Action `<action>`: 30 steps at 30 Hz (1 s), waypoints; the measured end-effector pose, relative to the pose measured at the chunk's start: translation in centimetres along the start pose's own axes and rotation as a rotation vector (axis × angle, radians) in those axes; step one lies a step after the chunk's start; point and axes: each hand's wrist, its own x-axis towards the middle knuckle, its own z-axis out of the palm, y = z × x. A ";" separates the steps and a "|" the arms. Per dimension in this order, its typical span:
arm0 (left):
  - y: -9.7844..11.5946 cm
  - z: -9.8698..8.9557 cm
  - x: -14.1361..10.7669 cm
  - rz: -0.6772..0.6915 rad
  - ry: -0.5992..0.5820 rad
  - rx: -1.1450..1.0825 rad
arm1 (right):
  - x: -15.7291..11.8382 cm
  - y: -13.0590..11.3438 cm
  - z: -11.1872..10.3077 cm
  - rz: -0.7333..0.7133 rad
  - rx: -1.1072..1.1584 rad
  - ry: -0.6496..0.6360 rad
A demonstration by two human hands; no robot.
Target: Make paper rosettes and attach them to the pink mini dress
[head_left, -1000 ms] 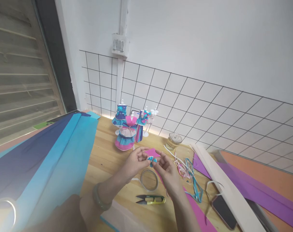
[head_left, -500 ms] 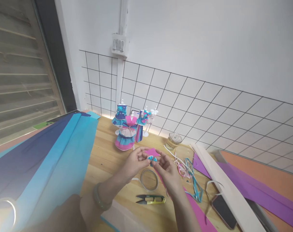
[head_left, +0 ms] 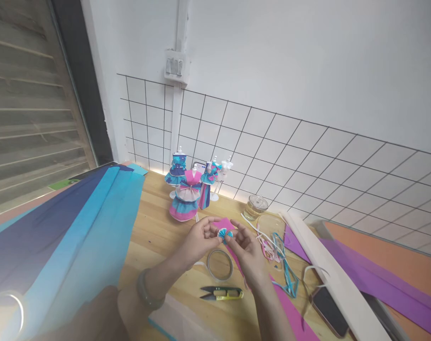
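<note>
Snips lie near, then the tape roll. Just beyond, left hand and right hand curl in, each pinching one edge of the small blue-and-white bow between them. Worktop wood opens leftward to the blue sheet's edge; rightward, tangled strips crowd close. Farther back, dressed mannequins stand before the wall.

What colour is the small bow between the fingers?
The bow is bright blue and white, best seen in the head view.
</note>
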 end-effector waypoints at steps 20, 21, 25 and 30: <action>-0.1 -0.1 0.1 -0.010 -0.006 -0.029 | 0.0 0.0 0.0 0.033 -0.007 0.053; -0.2 -0.2 0.2 -0.010 -0.006 -0.030 | 0.0 -0.1 0.0 0.031 -0.008 0.054; -0.2 -0.4 0.2 0.008 0.007 -0.024 | 0.1 -0.1 -0.1 0.036 -0.020 0.067; 0.0 -0.3 0.2 0.015 0.015 -0.003 | 0.1 0.2 0.0 0.007 -0.016 0.028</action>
